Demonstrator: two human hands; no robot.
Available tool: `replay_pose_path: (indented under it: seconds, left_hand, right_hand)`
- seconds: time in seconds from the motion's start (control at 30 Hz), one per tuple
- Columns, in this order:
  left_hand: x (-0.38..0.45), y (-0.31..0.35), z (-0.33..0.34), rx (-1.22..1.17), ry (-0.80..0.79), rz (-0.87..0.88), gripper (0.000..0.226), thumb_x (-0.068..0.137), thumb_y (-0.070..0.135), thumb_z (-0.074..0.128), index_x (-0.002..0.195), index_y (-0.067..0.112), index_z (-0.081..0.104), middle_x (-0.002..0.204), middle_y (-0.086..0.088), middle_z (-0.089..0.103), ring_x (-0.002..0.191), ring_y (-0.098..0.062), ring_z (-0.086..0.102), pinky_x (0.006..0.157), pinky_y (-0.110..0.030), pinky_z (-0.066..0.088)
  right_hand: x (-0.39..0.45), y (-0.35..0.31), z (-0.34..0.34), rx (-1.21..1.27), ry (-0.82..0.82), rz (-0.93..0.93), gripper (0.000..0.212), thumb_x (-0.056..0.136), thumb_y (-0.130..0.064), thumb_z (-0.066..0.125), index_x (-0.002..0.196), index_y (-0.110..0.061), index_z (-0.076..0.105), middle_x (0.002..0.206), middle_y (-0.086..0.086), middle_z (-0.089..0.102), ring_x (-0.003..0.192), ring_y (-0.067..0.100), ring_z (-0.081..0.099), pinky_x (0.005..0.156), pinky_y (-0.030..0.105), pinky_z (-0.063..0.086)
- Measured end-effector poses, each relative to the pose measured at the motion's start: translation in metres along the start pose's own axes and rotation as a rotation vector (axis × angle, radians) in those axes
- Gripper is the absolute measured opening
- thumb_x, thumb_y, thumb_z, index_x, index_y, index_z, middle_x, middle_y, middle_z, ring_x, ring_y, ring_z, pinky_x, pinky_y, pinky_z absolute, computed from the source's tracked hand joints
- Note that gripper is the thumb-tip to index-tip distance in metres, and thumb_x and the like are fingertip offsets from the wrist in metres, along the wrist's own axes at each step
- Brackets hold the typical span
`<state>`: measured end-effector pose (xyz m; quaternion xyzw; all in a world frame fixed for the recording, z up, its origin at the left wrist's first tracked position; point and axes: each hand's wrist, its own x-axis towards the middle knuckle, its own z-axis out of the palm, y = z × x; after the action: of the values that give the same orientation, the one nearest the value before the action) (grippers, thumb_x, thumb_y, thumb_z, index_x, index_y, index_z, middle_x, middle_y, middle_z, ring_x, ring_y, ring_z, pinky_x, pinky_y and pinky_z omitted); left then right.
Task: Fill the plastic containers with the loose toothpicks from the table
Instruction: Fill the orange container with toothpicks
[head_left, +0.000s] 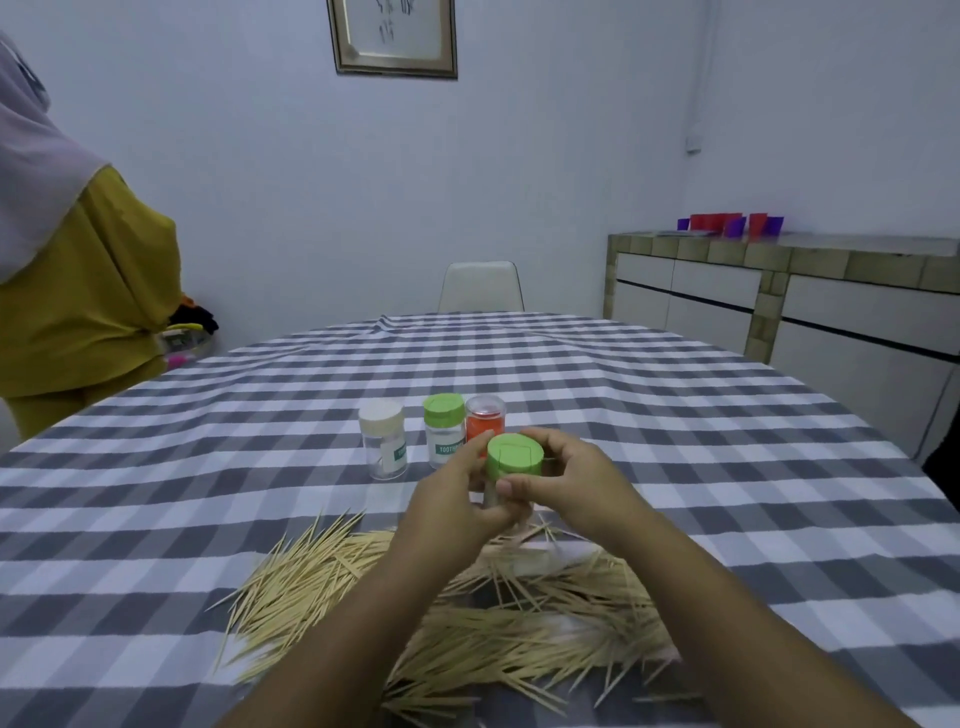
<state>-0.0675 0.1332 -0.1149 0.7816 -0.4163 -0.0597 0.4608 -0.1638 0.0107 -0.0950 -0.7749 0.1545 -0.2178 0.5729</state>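
A green-lidded plastic container (513, 457) is lifted above the table, and both hands hold it. My left hand (457, 499) grips its body from the left. My right hand (569, 483) wraps its lid and right side, thumb across the front. A large pile of loose toothpicks (467, 613) lies on the checked tablecloth under my forearms. Behind my hands stand three more containers: a white-lidded one (383, 439), a green-lidded one (444, 434) and an orange one with a clear cap (485, 418).
The grey and white checked tablecloth (675, 441) covers a round table. A white chair (480, 287) stands at the far side. A person in yellow clothes (78, 291) stands at the left edge. At right is a tiled counter (779, 291) with red and purple cups (730, 223).
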Motion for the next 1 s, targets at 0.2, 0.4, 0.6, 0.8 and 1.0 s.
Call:
replay_pose_path:
  seconds: [0.2,0.4,0.6,0.8,1.0]
  left_hand:
    - [0.045,0.035,0.013,0.227,0.026,0.103,0.053,0.086,0.032,0.067,0.135,0.028,0.047,0.116,0.011,0.059,0.096,-0.003,0.055,0.082,-0.021,0.047]
    - [0.087,0.030,0.009,0.599,0.107,0.083,0.065,0.092,0.035,0.059,0.149,0.023,0.028,0.154,0.005,0.029,0.143,-0.015,0.018,0.118,-0.034,0.009]
    - [0.110,0.010,0.002,0.911,0.000,-0.001,0.069,0.092,0.050,0.052,0.148,0.021,0.026,0.154,0.000,0.032,0.144,-0.019,0.022,0.115,-0.046,-0.012]
    - [0.113,0.005,0.006,0.973,0.036,0.055,0.059,0.094,0.049,0.047,0.144,0.020,0.035,0.150,0.000,0.039,0.143,-0.017,0.024,0.115,-0.045,-0.014]
    - [0.106,0.005,0.003,0.891,0.085,0.139,0.063,0.094,0.045,0.051,0.147,0.019,0.030,0.153,0.001,0.034,0.144,-0.016,0.019,0.117,-0.037,-0.009]
  right_hand:
    - [0.038,-0.006,-0.036,-0.089,0.097,0.006,0.066,0.079,-0.010,0.076,0.138,-0.012,0.046,0.119,0.000,0.061,0.108,0.013,0.058,0.079,0.013,0.048]
    - [0.082,0.002,-0.044,-0.177,0.134,0.044,0.071,0.081,-0.011,0.073,0.143,-0.013,0.038,0.138,0.005,0.051,0.125,0.020,0.048,0.097,0.029,0.043]
    - [0.108,0.023,-0.036,-0.272,0.160,0.071,0.073,0.083,-0.016,0.071,0.146,-0.017,0.034,0.144,0.003,0.045,0.131,0.021,0.043,0.098,0.031,0.042]
    - [0.112,0.037,-0.026,-0.302,0.227,0.038,0.074,0.087,-0.023,0.067,0.149,-0.018,0.028,0.149,0.003,0.040,0.135,0.021,0.039,0.103,0.035,0.043]
    - [0.105,0.042,-0.023,-0.298,0.213,0.083,0.052,0.087,-0.019,0.068,0.134,-0.015,0.047,0.129,0.004,0.058,0.121,0.021,0.052,0.086,0.028,0.046]
